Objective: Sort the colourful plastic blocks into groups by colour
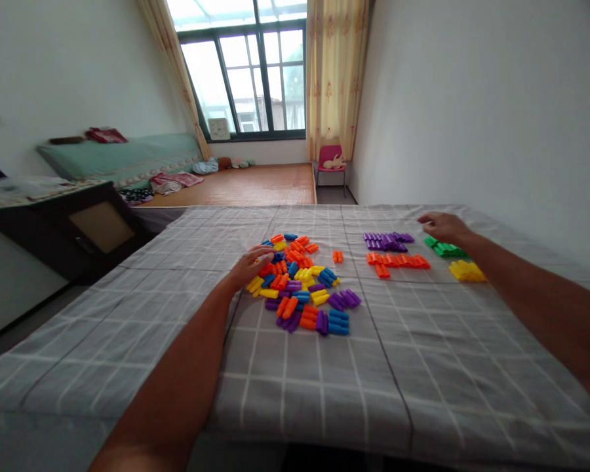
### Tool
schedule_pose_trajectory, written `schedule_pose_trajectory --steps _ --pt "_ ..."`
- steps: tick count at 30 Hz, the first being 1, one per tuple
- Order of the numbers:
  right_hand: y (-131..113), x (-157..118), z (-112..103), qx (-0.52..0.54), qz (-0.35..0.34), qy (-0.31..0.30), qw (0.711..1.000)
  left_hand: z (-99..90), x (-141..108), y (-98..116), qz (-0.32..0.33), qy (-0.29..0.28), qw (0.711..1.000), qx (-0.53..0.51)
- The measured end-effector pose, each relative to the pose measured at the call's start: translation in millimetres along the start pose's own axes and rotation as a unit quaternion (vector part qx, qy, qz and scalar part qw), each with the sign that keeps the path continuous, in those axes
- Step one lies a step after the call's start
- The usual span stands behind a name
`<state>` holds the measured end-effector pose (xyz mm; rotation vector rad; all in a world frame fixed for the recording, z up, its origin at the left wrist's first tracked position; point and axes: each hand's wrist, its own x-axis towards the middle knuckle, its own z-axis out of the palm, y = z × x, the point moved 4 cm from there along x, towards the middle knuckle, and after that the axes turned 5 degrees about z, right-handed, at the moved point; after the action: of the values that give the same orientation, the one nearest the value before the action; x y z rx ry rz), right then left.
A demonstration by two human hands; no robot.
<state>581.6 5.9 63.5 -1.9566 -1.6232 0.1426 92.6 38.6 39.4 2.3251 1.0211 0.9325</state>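
A pile of small ribbed plastic blocks [305, 275] in orange, yellow, blue and purple lies mid-table. My left hand [252, 265] rests at the pile's left edge, fingers reaching over some pieces; its fingertips are partly hidden. Over the far right of the table, my right hand [442, 227] points left with its fingers loosely bent and apart, and no block shows in it. Beneath it lie green blocks [442, 248], with yellow blocks [466, 271] nearer, partly behind my forearm. Left of them are grouped purple blocks [387, 241] and a row of orange blocks [398, 261].
A grey checked cloth [314, 387] covers the table. One orange block [337, 257] sits apart between the pile and the groups. Beyond the table are a low bed platform [270, 183], a pink chair [330, 157] and a dark cabinet [93, 229] at left.
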Motion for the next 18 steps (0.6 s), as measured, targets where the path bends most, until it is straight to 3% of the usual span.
schedule_pose_trajectory --steps 2,4,9,14,18 --pt "-24.3 -3.9 -1.8 -0.040 -0.042 -0.027 0.998 10.2 -1.1 7.4 0.025 -0.065 0.997 0.020" --pt "-61.5 -17.0 14.3 -0.064 -0.110 -0.097 0.987 16.9 -1.7 5.8 0.033 -0.085 0.995 0.051" --pt "-142.7 -65.8 83.9 -0.007 -0.156 -0.313 0.937 16.3 1.0 -18.3 0.025 -0.011 0.996 0.080" --pt "-185.2 -82.9 116.5 0.079 -0.215 -0.312 0.922 0.6 2.6 -35.7 -0.021 0.075 0.993 0.085" --pt "-204.6 -73.6 134.1 0.148 -0.173 -0.340 0.912 -8.6 2.3 -39.1 -0.070 0.113 0.987 0.088"
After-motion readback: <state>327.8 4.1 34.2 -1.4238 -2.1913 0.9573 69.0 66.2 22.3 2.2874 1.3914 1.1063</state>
